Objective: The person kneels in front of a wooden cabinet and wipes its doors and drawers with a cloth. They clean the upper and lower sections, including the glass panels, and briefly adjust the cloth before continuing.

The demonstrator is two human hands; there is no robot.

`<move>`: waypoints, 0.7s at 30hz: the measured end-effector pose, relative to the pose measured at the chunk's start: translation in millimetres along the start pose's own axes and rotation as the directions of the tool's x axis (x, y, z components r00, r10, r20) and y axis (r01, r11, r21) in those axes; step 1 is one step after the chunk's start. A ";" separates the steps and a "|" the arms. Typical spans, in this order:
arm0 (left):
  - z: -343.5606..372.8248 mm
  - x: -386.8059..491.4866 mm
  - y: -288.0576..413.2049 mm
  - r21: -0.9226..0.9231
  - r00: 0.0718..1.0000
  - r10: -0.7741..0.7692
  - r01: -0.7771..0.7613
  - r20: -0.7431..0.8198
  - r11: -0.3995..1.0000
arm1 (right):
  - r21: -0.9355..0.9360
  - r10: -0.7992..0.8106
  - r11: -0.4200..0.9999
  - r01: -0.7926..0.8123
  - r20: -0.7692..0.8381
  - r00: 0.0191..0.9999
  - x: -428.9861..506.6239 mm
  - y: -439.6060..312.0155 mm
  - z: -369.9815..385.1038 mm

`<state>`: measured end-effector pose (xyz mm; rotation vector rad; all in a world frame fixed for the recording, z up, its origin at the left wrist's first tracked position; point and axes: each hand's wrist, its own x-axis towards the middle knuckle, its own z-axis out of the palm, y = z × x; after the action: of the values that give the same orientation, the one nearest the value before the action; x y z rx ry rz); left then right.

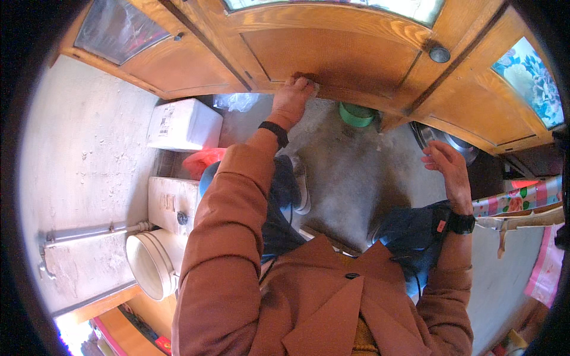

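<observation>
My left hand (292, 98) presses curled fingers against the lower rail of a wooden cabinet door (329, 62). A bit of pale cloth (315, 90) shows at the edge of its fingers; most of it is hidden by the hand. My right hand (449, 167) hangs above my knee, fingers loosely bent and apart, with nothing in it. Close to those fingertips, a round metal pan or lid (458, 144) sits partly under the cabinet. A dark round knob (439, 54) is fixed at the upper right of the door.
Under the cabinet stand a green basin (357, 115) and a clear plastic bag (238, 101). Left of my arm are a white box (185, 124), a red plastic bag (202, 161), a second box (171, 200) and a white bucket (147, 267). A pipe (100, 233) runs along the wall.
</observation>
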<state>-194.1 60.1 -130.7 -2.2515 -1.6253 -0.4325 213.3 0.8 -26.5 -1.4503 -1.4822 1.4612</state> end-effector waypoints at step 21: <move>57.6 -0.1 -27.7 -0.837 0.155 -0.830 0.228 0.536 -0.498 | 0.059 -0.017 0.998 0.018 -0.016 1.000 -3.9 10.4 -19.9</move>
<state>-217.5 93.1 -180.1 -0.2852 -2.4915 -2.9901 235.6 0.9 -30.8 -1.4063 -1.4269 1.4681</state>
